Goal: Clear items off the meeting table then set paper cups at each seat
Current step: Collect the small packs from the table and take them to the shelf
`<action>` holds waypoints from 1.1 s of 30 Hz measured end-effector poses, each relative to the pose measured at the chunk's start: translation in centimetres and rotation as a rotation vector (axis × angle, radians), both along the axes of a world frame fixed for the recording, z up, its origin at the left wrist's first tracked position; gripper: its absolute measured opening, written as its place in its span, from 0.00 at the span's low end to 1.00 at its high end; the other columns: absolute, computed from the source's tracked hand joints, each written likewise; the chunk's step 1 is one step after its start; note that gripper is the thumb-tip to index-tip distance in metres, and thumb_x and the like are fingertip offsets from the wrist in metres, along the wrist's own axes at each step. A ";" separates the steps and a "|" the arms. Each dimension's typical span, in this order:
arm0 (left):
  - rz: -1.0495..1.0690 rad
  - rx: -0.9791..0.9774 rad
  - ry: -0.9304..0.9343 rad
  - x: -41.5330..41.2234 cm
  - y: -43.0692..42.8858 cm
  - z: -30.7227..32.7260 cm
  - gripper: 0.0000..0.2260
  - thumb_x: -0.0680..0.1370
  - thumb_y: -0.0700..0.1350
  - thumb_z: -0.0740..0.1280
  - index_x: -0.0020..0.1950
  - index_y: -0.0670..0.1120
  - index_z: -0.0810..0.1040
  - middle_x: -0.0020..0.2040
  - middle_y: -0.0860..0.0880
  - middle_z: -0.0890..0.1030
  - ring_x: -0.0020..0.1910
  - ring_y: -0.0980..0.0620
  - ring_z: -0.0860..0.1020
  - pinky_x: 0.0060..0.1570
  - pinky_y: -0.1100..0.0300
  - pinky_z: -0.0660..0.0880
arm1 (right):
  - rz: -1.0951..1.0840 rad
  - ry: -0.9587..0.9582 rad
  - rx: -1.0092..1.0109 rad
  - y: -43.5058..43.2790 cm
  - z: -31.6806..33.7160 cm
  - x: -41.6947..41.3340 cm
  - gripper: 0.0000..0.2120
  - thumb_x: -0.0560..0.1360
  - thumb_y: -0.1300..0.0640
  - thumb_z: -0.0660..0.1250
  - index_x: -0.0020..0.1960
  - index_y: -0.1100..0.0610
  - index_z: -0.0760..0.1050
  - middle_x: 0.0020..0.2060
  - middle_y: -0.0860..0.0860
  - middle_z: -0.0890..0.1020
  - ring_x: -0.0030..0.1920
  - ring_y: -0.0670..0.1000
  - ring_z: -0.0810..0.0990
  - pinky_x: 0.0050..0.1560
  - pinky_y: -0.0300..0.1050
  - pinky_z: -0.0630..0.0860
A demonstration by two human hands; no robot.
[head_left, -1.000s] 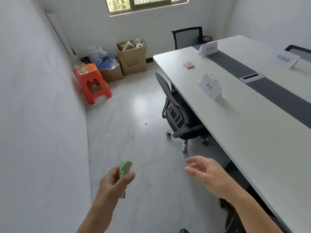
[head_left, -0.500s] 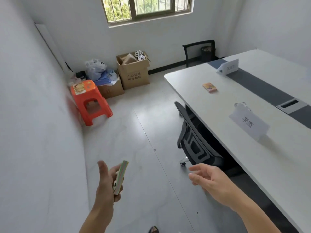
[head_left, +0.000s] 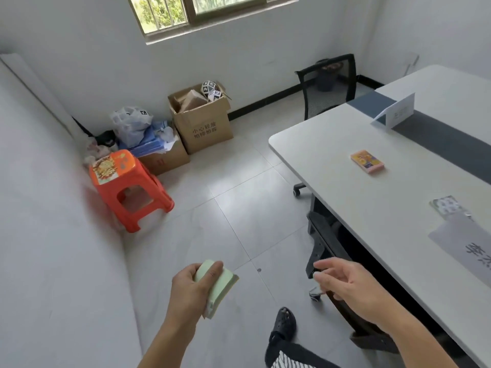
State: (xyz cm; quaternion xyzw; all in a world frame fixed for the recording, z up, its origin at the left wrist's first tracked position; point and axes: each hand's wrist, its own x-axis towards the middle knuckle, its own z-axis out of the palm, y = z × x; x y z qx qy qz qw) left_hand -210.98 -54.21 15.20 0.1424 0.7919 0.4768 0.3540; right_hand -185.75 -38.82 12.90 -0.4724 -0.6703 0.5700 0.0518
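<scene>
The left hand (head_left: 191, 290) grips a pale green paper notepad (head_left: 220, 286), fingers (head_left: 212, 269) clamped; the right hand (head_left: 348, 285) hangs loose, fingers apart, beside the white surface (head_left: 332, 144).

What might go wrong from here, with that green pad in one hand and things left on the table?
The green pad sticks out of the left hand's grip, so it might slip. The chair under the table has a wheel out near the foot, a possible trip. The patterned card lies right beside the name card, so grabbing it could tip that over.
</scene>
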 end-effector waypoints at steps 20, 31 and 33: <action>-0.548 0.026 -0.049 -26.5 38.9 0.0 0.03 0.78 0.44 0.66 0.50 0.50 0.76 0.40 0.43 0.75 0.36 0.47 0.75 0.26 0.58 0.74 | -0.421 -0.024 0.032 27.7 1.8 -22.7 0.12 0.75 0.46 0.69 0.57 0.47 0.78 0.47 0.46 0.84 0.48 0.44 0.83 0.49 0.40 0.77; -1.054 -0.113 -0.377 -22.5 57.7 1.7 0.07 0.67 0.44 0.71 0.43 0.44 0.83 0.41 0.41 0.77 0.36 0.45 0.74 0.33 0.58 0.72 | -0.902 -0.108 -0.019 30.8 3.8 -20.1 0.11 0.74 0.44 0.69 0.56 0.42 0.77 0.50 0.46 0.82 0.51 0.46 0.82 0.58 0.46 0.78; -1.129 -0.128 -0.390 -20.0 59.7 1.1 0.01 0.72 0.40 0.71 0.42 0.44 0.82 0.42 0.41 0.76 0.36 0.46 0.73 0.31 0.59 0.72 | -0.979 -0.096 -0.024 31.6 3.2 -18.5 0.10 0.74 0.45 0.69 0.55 0.42 0.78 0.49 0.46 0.82 0.50 0.46 0.82 0.55 0.45 0.77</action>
